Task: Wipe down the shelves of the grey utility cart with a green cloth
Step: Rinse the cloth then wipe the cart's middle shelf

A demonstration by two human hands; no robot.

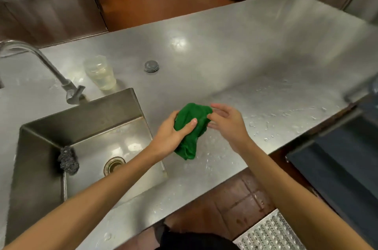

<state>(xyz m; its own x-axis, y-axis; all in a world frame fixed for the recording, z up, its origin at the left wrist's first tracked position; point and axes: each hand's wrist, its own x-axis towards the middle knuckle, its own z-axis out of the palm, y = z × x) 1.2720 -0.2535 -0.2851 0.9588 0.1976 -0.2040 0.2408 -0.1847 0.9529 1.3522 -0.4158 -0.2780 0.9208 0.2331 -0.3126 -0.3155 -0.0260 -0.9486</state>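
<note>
A bunched green cloth (190, 127) hangs just above the wet steel counter (235, 61), right of the sink. My left hand (171, 133) grips its left side, thumb pressed across the front. My right hand (227, 121) is at the cloth's upper right edge, fingertips pinching or touching the fabric. A dark grey cart (337, 159) shows at the right edge, below the counter's end; its shelf surface is blurred.
A steel sink (36, 147) lies at the left with a faucet (51, 69) over it and a steel-wool scrubber (68, 160) on its rim. A clear plastic cup (100, 71) and a round metal plug (151, 65) stand further back. Water drops cover the counter's right side.
</note>
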